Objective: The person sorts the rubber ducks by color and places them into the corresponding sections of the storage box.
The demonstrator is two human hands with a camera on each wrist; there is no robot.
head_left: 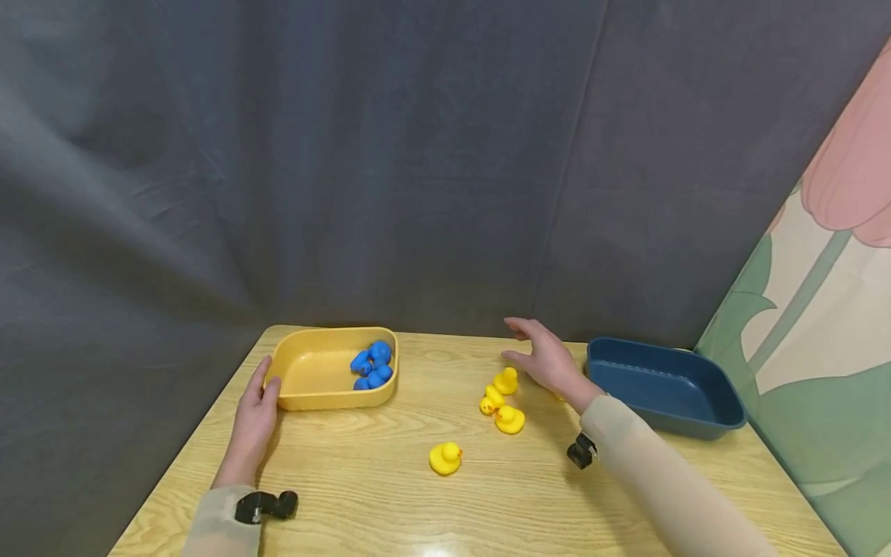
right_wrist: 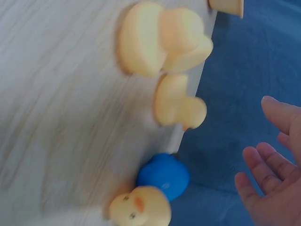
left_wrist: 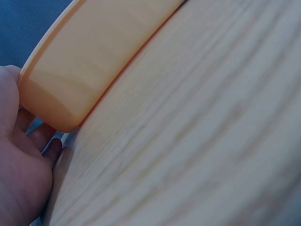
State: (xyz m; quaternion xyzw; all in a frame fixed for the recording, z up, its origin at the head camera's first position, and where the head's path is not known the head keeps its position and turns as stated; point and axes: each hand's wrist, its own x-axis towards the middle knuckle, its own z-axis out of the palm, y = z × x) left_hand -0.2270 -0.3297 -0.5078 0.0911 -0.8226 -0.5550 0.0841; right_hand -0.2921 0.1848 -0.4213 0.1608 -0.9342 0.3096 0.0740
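Note:
At the left of the table, my left hand (head_left: 256, 410) holds the end of a yellow tub (head_left: 313, 401), its thumb at the rim and its fingers along the outside. Several small blue toys (head_left: 379, 353), apparently ducks, lie in the tub's right end. My right hand (head_left: 550, 363) is in the air above the table, fingers apart and holding nothing. Nearest it are yellow rubber ducks (head_left: 506, 381) in a loose cluster. The right wrist view also shows a blue toy (right_wrist: 163, 176) beside a yellow duck (right_wrist: 141, 207); the right hand and forearm mostly hide these in the head view.
A dark blue tub (head_left: 661, 387) stands at the table's right, beyond the right forearm. One yellow duck (head_left: 445, 458) sits apart on the wooden table (head_left: 362, 487), nearer the front. A dark curtain (head_left: 418, 170) hangs behind the back edge.

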